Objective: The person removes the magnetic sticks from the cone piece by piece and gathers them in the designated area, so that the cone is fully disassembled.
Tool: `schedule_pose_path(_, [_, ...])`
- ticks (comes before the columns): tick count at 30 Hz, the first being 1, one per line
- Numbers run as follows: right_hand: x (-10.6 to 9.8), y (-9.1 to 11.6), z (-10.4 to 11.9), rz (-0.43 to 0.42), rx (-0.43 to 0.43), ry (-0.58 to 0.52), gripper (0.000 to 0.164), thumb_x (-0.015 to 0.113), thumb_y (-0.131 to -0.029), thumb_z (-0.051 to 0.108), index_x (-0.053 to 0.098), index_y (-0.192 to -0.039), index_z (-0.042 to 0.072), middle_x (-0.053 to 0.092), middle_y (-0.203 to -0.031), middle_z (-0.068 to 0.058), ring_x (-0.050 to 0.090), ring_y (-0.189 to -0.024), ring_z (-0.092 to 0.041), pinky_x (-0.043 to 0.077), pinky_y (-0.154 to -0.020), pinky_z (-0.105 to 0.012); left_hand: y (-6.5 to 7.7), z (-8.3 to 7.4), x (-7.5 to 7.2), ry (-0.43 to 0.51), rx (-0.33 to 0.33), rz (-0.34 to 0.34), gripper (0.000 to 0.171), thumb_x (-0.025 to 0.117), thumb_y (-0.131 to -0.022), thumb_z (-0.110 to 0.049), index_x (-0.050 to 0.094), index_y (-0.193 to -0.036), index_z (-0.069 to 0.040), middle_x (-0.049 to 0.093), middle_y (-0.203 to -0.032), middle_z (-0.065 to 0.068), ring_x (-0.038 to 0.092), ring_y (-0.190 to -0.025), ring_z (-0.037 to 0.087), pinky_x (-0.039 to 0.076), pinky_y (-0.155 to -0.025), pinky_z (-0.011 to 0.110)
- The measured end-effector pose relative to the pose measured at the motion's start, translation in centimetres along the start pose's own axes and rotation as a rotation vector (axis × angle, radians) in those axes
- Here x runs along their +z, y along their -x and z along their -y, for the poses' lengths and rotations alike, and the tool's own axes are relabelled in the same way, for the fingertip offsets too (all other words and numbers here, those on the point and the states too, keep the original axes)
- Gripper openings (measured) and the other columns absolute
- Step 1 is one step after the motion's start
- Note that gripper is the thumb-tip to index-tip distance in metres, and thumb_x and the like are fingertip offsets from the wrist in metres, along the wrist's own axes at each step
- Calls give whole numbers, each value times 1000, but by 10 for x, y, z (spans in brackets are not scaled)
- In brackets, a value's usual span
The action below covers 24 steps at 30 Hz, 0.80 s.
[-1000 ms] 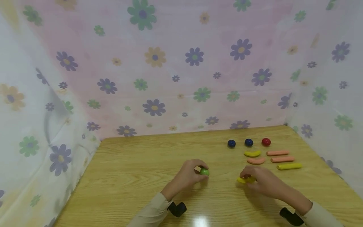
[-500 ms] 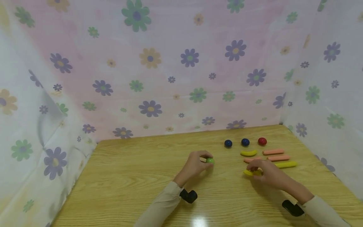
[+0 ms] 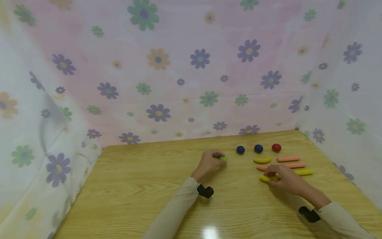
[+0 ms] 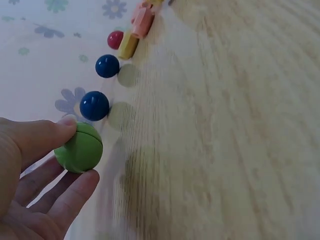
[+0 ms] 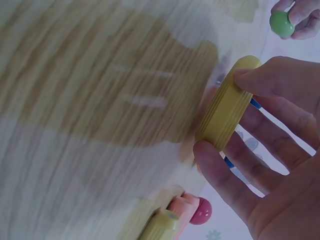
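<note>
In the head view my left hand (image 3: 208,164) pinches a small green ball (image 3: 223,158) just left of the row of balls. Up close in the left wrist view, thumb and fingers hold the green ball (image 4: 80,151), which has a seam, near a shiny blue ball (image 4: 94,106). My right hand (image 3: 286,180) pinches a yellow curved piece (image 3: 264,178) like a small banana. Seen from the right wrist, this yellow piece (image 5: 227,107) has ridges along its side and sits between thumb and fingertips. In the head view it is close to a pink curved piece (image 3: 262,168), whose right part is hidden.
Two blue balls (image 3: 240,149) and a red ball (image 3: 276,147) form a row at the back right of the wooden table (image 3: 143,186). Nearer lie a yellow curved piece (image 3: 262,160), two pink sticks (image 3: 288,159) and a yellow stick (image 3: 305,172). Flowered cloth (image 3: 179,96) surrounds the table.
My left hand has carried the green ball away from me and rightward, towards the blue balls. The right hand has moved the yellow curved piece slightly farther off and right, nearer the pink curved piece.
</note>
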State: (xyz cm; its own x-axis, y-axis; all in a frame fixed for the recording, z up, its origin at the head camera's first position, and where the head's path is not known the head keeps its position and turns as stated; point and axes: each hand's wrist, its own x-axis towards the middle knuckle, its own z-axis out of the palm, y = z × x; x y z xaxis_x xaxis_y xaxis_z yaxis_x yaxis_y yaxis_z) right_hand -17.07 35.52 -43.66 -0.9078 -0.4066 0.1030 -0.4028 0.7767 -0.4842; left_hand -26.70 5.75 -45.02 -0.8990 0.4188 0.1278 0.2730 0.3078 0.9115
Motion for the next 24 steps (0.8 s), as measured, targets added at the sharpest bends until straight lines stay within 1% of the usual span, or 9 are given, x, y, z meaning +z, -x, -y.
schedule_pose_path(5, [-1,2,0,5,10,7,25,74,-77,2,67,-100,6,64,-95,0,61,-84,-19,52,-69,-32,-15,5,5,26,7,-12,23,73,-84,-12,70,-106,-6,65,-104,-1,61,-97,13,49,-80,28])
schedule_pose_path(10, [-1,2,-1,10,5,18,25,73,-78,2,68,-102,6,65,-97,0,62,-86,-19,51,-69,-32,-28,4,9,88,-45,-24,21,71,-86,-13,69,-107,-9,62,-107,-5,58,-99,12,49,-80,30])
schedule_pose_path(12, [-1,2,-2,12,4,22,24,73,-79,3,68,-102,7,65,-97,0,62,-87,-19,51,-69,-32,-32,3,10,93,-58,-22,21,69,-87,-13,68,-108,-9,61,-108,-5,56,-100,12,49,-80,30])
schedule_pose_path(14, [-1,3,-2,8,3,24,24,73,-79,3,68,-102,7,65,-97,0,62,-86,-19,51,-68,-32,-36,3,11,77,-55,-17,21,69,-88,-11,68,-109,-9,60,-109,-4,55,-101,13,48,-82,30])
schedule_pose_path(18, [-1,3,-3,-5,-5,31,24,74,-78,3,69,-101,7,66,-96,0,62,-85,-18,52,-68,-31,-41,2,10,21,-26,1,24,69,-87,-8,68,-110,-6,61,-107,0,55,-102,16,48,-82,30])
schedule_pose_path(21, [-1,4,-4,-17,-22,31,25,74,-78,1,69,-101,7,66,-95,0,63,-84,-18,52,-68,-31,-46,4,11,-8,-12,11,25,69,-86,-7,69,-111,-3,63,-105,1,57,-98,17,49,-80,28])
schedule_pose_path(24, [0,5,-4,-22,-29,26,25,73,-78,0,69,-101,7,66,-96,0,62,-84,-16,52,-67,-31,-50,8,12,-68,22,24,23,69,-85,-5,70,-108,-2,64,-103,2,58,-94,16,50,-76,26])
